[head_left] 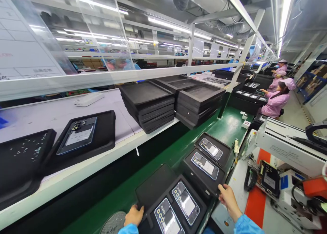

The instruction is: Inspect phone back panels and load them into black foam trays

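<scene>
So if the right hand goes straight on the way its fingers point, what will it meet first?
The right hand already touches the corner of a black foam tray carrying a phone back panel. Going straight on, it would probably push against that tray; depth is unclear.

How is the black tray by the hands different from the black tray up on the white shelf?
The tray by the hands lies on the green belt and carries two phones; the shelf tray sits higher on the white shelf and carries one. The left hand touches the belt tray's edge; no hand touches the shelf tray. Both are black and hold phones back-side up.
</scene>
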Motion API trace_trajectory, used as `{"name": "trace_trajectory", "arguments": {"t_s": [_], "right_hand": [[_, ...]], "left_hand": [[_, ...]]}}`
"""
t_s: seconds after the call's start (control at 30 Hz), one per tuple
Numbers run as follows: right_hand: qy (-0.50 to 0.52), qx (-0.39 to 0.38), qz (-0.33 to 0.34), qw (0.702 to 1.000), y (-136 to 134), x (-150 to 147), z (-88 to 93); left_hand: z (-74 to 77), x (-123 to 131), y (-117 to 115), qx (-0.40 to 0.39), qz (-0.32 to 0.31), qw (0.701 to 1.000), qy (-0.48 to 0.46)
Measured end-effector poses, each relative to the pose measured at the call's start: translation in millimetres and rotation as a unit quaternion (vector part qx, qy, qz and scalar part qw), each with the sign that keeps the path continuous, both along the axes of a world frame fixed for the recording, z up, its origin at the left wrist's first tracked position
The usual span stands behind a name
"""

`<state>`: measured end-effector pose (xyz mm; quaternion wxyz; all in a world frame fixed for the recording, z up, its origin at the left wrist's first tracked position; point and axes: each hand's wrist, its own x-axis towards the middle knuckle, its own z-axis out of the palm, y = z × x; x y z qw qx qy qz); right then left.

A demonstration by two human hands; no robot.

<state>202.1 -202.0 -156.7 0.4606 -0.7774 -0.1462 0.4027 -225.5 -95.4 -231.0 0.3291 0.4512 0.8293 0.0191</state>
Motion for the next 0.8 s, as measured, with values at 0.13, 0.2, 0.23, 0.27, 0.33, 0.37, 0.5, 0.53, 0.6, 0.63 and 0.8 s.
{"name": "trace_trajectory", "arguments": {"t_s": [0.13, 0.2, 0.23, 0.27, 0.33, 0.37, 0.5, 0.53, 0.6, 0.63, 0.8], "right_hand": [[0.047, 0.057, 0.003, 0.997, -8.3, -7.9, 8.4], [0.055, 0.080, 0.003, 0.995, -12.6, -11.9, 12.5], [0.055, 0.091, 0.002, 0.994, -15.2, -13.5, 14.4], [0.054, 0.102, 0.000, 0.993, -18.1, -14.6, 16.3], [0.050, 0.123, 0.001, 0.991, -25.5, -14.6, 20.2], [0.050, 0.132, 0.008, 0.990, -30.1, -13.6, 22.4], [0.063, 0.158, 0.059, 0.984, -51.8, -10.0, 31.8], [0.068, 0.161, 0.067, 0.982, -57.0, -11.0, 33.3], [0.074, 0.170, 0.074, 0.980, -65.2, -16.5, 32.9], [0.074, 0.177, 0.077, 0.978, -67.8, -21.0, 30.5], [0.049, 0.213, 0.076, 0.973, -72.4, -55.7, 1.2]], "left_hand": [[-1.3, -0.5, 4.5, 0.003, 0.014, 1.000, 0.005], [2.2, 0.8, 3.0, 0.012, 0.029, 1.000, 0.003], [4.9, 1.6, 1.5, 0.018, 0.037, 0.999, -0.001], [8.3, 2.3, -0.2, 0.025, 0.046, 0.999, -0.006], [16.7, 4.1, -4.0, 0.041, 0.065, 0.997, -0.022], [21.7, 5.6, -5.8, 0.052, 0.076, 0.995, -0.032], [44.5, 22.8, -13.6, 0.130, 0.106, 0.982, -0.089], [50.4, 32.0, -17.1, 0.158, 0.109, 0.975, -0.113], [62.2, 57.9, -28.3, 0.208, 0.111, 0.955, -0.182], [67.9, 74.0, -36.3, 0.223, 0.112, 0.942, -0.225], [95.1, 153.3, -83.9, 0.141, 0.242, 0.741, -0.610]]}}
